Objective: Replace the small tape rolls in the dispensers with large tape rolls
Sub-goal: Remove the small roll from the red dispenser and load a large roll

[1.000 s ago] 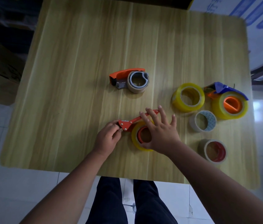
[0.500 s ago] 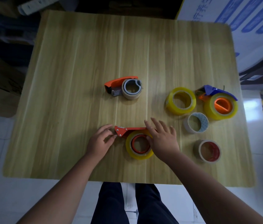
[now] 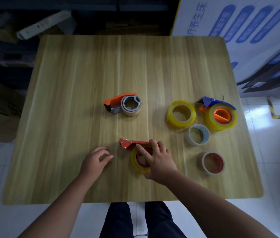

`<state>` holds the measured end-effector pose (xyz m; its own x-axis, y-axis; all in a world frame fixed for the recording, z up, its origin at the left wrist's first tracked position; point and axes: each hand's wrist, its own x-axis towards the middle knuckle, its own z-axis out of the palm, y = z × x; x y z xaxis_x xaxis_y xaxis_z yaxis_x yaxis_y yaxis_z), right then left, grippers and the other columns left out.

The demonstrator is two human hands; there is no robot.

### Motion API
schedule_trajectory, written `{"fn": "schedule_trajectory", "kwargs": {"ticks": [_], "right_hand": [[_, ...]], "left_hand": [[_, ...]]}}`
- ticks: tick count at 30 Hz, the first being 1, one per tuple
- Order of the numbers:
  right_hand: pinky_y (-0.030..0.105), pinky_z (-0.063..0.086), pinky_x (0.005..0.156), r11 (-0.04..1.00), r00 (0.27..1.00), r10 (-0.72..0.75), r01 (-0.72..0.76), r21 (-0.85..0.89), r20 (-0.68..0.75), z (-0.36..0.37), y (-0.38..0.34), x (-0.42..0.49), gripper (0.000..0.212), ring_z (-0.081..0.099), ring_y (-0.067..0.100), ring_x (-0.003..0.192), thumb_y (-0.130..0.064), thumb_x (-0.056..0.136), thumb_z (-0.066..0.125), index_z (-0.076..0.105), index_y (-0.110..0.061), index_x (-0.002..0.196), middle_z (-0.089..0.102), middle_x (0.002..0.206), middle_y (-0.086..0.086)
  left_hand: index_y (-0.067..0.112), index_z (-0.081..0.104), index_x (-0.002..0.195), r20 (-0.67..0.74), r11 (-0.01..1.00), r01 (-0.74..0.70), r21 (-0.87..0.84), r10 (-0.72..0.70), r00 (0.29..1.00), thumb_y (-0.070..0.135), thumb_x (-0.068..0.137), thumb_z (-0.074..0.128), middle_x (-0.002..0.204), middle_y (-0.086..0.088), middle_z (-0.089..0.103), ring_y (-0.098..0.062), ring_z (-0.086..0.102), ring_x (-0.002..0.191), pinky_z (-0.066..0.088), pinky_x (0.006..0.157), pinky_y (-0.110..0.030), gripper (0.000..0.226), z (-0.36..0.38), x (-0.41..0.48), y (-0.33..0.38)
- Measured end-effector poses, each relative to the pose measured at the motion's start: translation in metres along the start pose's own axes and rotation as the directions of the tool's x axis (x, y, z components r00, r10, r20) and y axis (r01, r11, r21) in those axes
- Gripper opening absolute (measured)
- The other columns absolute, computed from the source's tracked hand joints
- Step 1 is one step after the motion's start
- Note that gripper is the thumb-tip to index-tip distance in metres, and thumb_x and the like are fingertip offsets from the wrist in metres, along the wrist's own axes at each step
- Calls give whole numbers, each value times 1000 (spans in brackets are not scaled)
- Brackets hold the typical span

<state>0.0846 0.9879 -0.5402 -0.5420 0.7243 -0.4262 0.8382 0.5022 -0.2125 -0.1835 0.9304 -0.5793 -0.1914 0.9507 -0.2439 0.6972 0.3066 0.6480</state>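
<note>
1. L hand [image 3: 98, 157] has let go of red dispenser [image 3: 127, 143]; now loose, empty, just left of it.
2. R hand [image 3: 156, 158] grips large yellow roll [image 3: 135, 163] in that dispenser, near-centre of table [image 3: 67, 117].
3. Roll prob. seated; orange dispenser [image 3: 117, 101], far centre, needs swap next.

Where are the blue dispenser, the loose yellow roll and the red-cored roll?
blue dispenser [image 3: 211, 101], head view, on its blue handle.
loose yellow roll [image 3: 170, 117], head view, on its left rim.
red-cored roll [image 3: 219, 162], head view, on its red inner wall.
</note>
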Motion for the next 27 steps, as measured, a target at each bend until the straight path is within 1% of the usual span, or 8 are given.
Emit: {"fn": "schedule_trajectory", "kwargs": {"ticks": [5, 7, 10, 14, 17, 20, 24, 27], "right_hand": [[56, 50, 90, 999, 998, -30, 29, -15, -55, -10, 29, -8, 107, 22, 47, 133, -55, 63, 78, 14, -45, 149, 17, 151, 16], [55, 51, 90, 999, 997, -30, 28, -24, -74, -17, 42, -14, 103, 21, 47, 134, -56, 62, 77, 19, -45, 146, 17, 151, 15], [54, 47, 98, 999, 995, -8, 4, -40, -102, -29, 62, -24, 97, 18, 46, 137, -60, 64, 73, 23, -44, 145, 16, 154, 15], [56, 49, 94, 994, 968, 104, -95, 49, -230, -46, 103, -52, 95, 23, 46, 135, -59, 57, 78, 40, -38, 141, 25, 151, 17], [59, 48, 92, 965, 903, 255, -218, 143, -344, -54, 148, -82, 93, 31, 46, 126, -54, 50, 86, 55, -31, 135, 32, 145, 20], [62, 40, 95, 907, 813, 420, -360, 218, -404, -58, 192, -115, 90, 32, 45, 120, -49, 52, 92, 59, -26, 133, 31, 142, 20], [63, 39, 97, 793, 698, 610, -532, 298, -375, -49, 234, -147, 89, 31, 50, 120, -38, 52, 95, 57, -27, 132, 29, 139, 15], [63, 40, 97, 735, 668, 677, -593, 328, -310, -31, 243, -157, 91, 30, 52, 123, -39, 53, 94, 55, -29, 134, 28, 141, 17]], "left_hand": [[31, 65, 77, 59, 1000, 0, -19, 1, 998, 25, 81, 74, 112, 13, 60, -10, 60, 100, 44, 83, -27, 11, 0, -1, 5], [26, 67, 79, 79, 1000, 9, -20, -8, 997, 25, 82, 73, 111, 11, 60, -9, 58, 101, 42, 83, -27, 7, 3, 1, 12], [23, 67, 80, 124, 1000, 13, -21, -10, 992, 26, 83, 71, 109, 11, 60, -8, 56, 103, 41, 83, -26, 6, 10, 5, 23], [23, 68, 80, 200, 1000, 15, -1, -14, 980, 26, 83, 72, 114, 14, 57, -6, 51, 109, 38, 87, -25, 6, 16, 7, 31], [23, 68, 79, 211, 999, 4, 38, -11, 977, 27, 82, 74, 117, 12, 59, -7, 54, 107, 40, 85, -24, 7, 19, 5, 28], [26, 67, 76, 206, 999, 11, 47, -20, 978, 26, 80, 75, 119, 11, 61, -8, 56, 105, 43, 84, -27, 9, 22, 5, 22], [30, 66, 74, 203, 998, 24, 66, -37, 979, 26, 79, 76, 119, 13, 61, -10, 58, 105, 46, 84, -29, 12, 24, 5, 20], [32, 66, 74, 197, 995, 28, 91, -46, 979, 28, 79, 76, 119, 14, 61, -8, 58, 103, 47, 82, -29, 12, 23, 4, 20]]}}
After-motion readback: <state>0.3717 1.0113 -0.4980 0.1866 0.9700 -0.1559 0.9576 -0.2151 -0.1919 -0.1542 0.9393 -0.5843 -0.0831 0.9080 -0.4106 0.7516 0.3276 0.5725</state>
